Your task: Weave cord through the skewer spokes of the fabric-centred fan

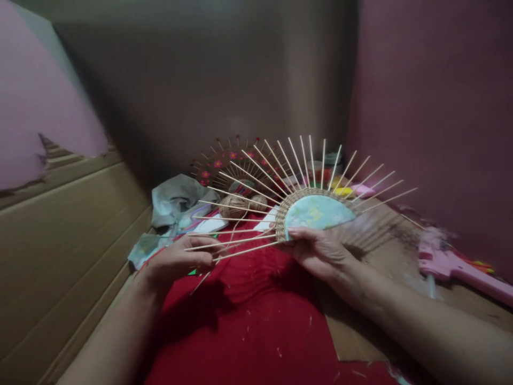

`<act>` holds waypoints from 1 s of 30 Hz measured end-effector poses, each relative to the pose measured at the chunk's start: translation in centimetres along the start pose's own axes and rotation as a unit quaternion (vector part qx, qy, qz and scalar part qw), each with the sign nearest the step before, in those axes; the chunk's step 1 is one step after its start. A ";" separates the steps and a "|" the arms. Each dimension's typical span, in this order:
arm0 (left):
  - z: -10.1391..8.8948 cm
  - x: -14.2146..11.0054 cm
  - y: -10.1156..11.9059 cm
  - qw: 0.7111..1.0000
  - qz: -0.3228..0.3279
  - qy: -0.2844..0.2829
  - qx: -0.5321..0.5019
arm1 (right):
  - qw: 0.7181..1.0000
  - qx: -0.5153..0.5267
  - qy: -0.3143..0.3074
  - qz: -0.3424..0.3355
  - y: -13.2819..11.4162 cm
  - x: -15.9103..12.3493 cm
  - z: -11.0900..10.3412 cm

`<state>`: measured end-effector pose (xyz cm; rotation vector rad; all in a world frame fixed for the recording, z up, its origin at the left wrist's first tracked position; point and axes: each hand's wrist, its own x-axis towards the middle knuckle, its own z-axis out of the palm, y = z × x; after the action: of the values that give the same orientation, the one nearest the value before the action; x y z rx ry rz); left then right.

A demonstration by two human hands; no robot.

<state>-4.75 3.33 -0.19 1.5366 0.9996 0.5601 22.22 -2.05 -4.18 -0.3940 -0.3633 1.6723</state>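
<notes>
A half-round fan frame is held up in front of me, with thin pale sticks (302, 160) spread out from its rim. Its centre is a light-blue patterned fabric half-disc (320, 211), edged by a band of woven twine (281, 216). My right hand (320, 251) grips the lower left corner of the half-disc, thumb on the fabric. At the ends of the lowest left sticks, my left hand (186, 259) is closed, with a thin twine strand (234, 241) running to it. Its far fingertips are partly hidden.
Behind the frame lie twine balls (234, 206) and a finished-looking flowered fan (232, 160). Crumpled fabric (176, 198) is at the left, beside a cardboard wall (68, 256). A pink glue gun (444, 262) lies at right near a cardboard sheet (352, 337) on red cloth (248, 331).
</notes>
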 end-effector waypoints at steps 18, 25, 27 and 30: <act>-0.1 2.0 -1.2 0.999 -0.035 0.014 0.034 | 0.994 -0.087 -0.045 -0.049 -0.2 0.1 0.2; 1.9 2.5 -1.8 0.980 -0.085 -0.084 0.162 | 0.996 -0.054 -0.047 -0.054 -0.1 -0.4 0.7; 3.3 2.2 -1.3 0.961 -0.047 -0.091 0.256 | 0.995 -0.056 -0.052 -0.060 -0.2 -0.4 0.7; 5.4 1.2 -0.1 0.923 0.091 -0.109 0.357 | 0.993 -0.079 -0.066 -0.056 -0.2 -0.5 0.8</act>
<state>0.16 1.35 -1.69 2.3009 0.9373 0.1279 22.15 -2.51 -3.37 -0.3729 -0.6079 1.5688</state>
